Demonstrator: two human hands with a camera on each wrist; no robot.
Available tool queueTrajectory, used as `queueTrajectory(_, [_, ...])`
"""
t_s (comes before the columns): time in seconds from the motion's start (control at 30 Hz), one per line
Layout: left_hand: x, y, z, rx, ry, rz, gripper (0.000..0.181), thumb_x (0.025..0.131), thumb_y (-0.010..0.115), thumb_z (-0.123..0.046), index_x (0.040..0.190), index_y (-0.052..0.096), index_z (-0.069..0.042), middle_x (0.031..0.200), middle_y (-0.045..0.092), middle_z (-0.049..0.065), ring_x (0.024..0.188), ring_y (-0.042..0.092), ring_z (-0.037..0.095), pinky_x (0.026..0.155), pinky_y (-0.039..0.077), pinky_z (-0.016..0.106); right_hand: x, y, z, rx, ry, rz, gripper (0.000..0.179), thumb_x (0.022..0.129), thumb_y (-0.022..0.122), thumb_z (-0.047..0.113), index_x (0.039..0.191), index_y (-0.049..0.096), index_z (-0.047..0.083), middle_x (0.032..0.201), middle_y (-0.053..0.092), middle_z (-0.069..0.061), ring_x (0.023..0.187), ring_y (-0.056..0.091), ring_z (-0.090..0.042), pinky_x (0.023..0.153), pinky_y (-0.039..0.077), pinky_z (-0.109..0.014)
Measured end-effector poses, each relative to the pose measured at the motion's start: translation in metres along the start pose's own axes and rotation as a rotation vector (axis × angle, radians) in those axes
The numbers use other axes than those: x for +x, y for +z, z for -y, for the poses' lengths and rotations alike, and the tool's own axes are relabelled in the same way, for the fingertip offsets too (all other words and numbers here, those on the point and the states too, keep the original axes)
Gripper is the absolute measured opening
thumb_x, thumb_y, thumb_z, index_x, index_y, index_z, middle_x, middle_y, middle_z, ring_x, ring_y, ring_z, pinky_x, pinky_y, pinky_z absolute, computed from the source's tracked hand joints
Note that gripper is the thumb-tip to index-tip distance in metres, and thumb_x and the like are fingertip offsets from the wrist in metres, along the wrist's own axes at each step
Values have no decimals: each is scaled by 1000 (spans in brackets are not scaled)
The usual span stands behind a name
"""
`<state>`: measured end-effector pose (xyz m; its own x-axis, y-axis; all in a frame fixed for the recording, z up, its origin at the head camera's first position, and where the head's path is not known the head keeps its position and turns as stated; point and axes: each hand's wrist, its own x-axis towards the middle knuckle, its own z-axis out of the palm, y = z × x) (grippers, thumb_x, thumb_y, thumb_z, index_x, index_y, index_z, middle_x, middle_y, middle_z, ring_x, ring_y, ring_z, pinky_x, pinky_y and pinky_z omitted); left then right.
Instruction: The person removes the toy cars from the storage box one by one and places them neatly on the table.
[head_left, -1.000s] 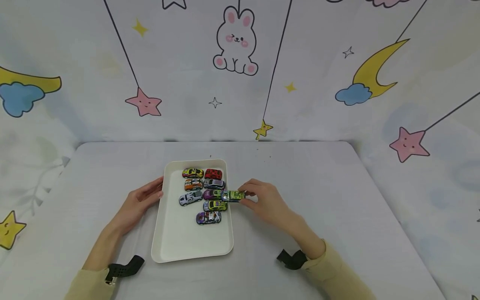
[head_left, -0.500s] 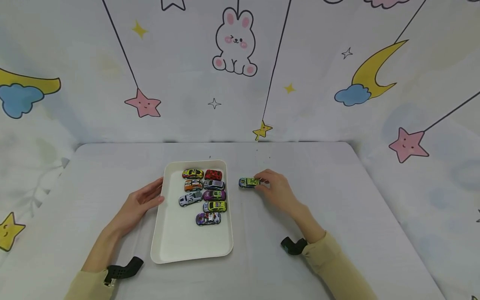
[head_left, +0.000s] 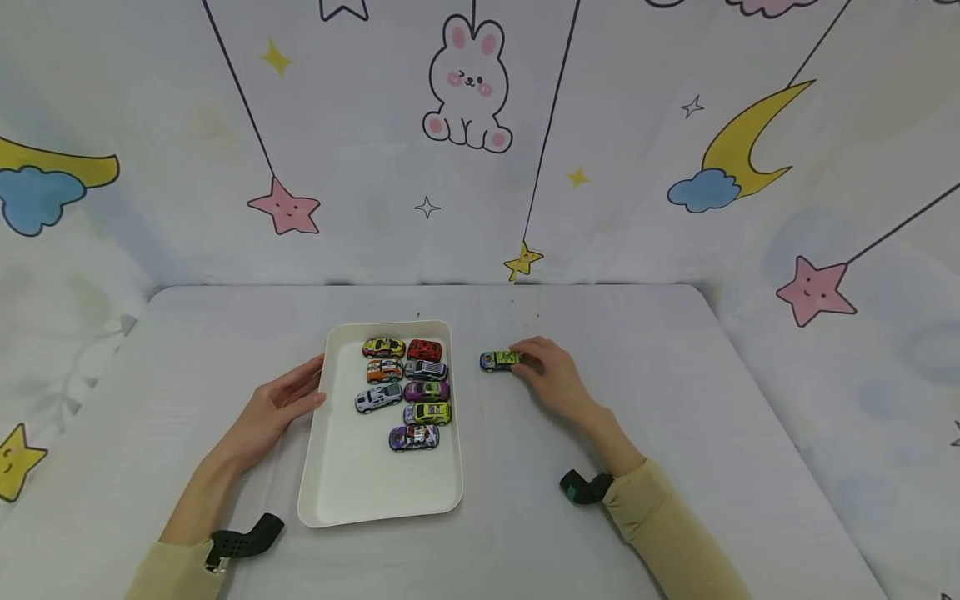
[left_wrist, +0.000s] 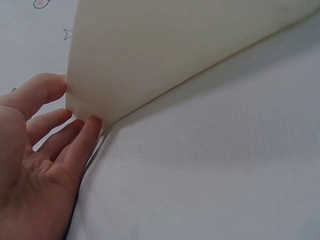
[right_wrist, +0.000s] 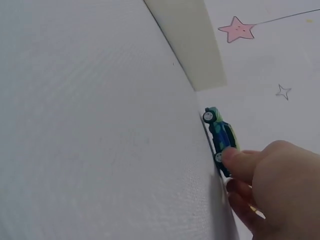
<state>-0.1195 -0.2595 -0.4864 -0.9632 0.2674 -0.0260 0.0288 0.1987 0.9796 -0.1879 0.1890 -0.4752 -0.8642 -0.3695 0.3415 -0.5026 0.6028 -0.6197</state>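
Note:
A white tray holds several small toy cars, among them a red one, a purple one and a silver one. My left hand rests against the tray's left side. In the left wrist view its loosely extended fingertips touch the outer wall. To the right of the tray, my right hand pinches a green-and-blue toy car by its rear end between thumb and fingers. The right wrist view shows the wheels of this car at the tabletop.
A white cloth covers the table, with a patterned backdrop rising behind its far edge. Inside the tray the cars stand in its upper part, with a white-and-purple car lowest.
My right hand has carried the green toy car from over the tray's right rim to the table beside it. The left hand has stayed at the tray's side.

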Motion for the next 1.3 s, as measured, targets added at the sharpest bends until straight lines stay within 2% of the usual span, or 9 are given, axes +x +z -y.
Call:
queueTrajectory(0.13, [1, -1, 0, -2, 1, -2, 66, 101, 62, -18, 157, 30, -6, 163, 27, 17, 140, 36, -3, 102, 38, 5, 0, 4, -5, 24, -12, -28, 30, 90, 74, 5, 119, 70, 4, 117, 68, -10, 102, 65, -23, 86, 56, -39])
queueTrajectory(0.27, [2, -1, 0, -1, 6, -4, 66, 100, 62, -18, 157, 31, -6, 163, 28, 18, 138, 37, -5, 101, 38, 5, -1, 7, -9, 42, 10, -49, 30, 91, 72, 6, 121, 69, 4, 120, 66, -10, 105, 64, -23, 87, 56, -39])
queueTrajectory(0.57, [4, 0, 0, 5, -6, -14, 67, 100, 63, -18, 157, 31, -6, 163, 28, 17, 143, 36, 3, 101, 39, 6, -3, 9, -13, 42, 14, -76, 33, 92, 71, 5, 125, 67, 2, 121, 64, -12, 103, 64, -24, 87, 56, -40])
queueTrajectory(0.87, [3, 0, 1, 12, -17, -20, 68, 99, 65, -20, 157, 31, -6, 163, 29, 16, 140, 36, -1, 101, 39, 5, -4, 11, -13, 8, 23, -86, 35, 91, 72, 5, 126, 66, 4, 120, 64, -11, 101, 62, -23, 84, 53, -39])
queueTrajectory(1.07, [1, 1, 0, 15, -18, -23, 68, 99, 65, -20, 157, 31, -6, 163, 29, 16, 141, 36, -1, 100, 39, 5, -4, 12, -15, -4, 36, -77, 37, 91, 73, 7, 127, 66, 6, 121, 64, -10, 104, 61, -23, 89, 52, -40])
queueTrajectory(1.3, [0, 1, 1, 10, -23, -25, 67, 99, 64, -20, 157, 31, -8, 163, 29, 15, 141, 37, -1, 101, 39, 6, -5, 13, -15, 8, 11, -91, 38, 90, 73, 6, 127, 65, 4, 120, 64, -12, 104, 61, -25, 89, 53, -42])
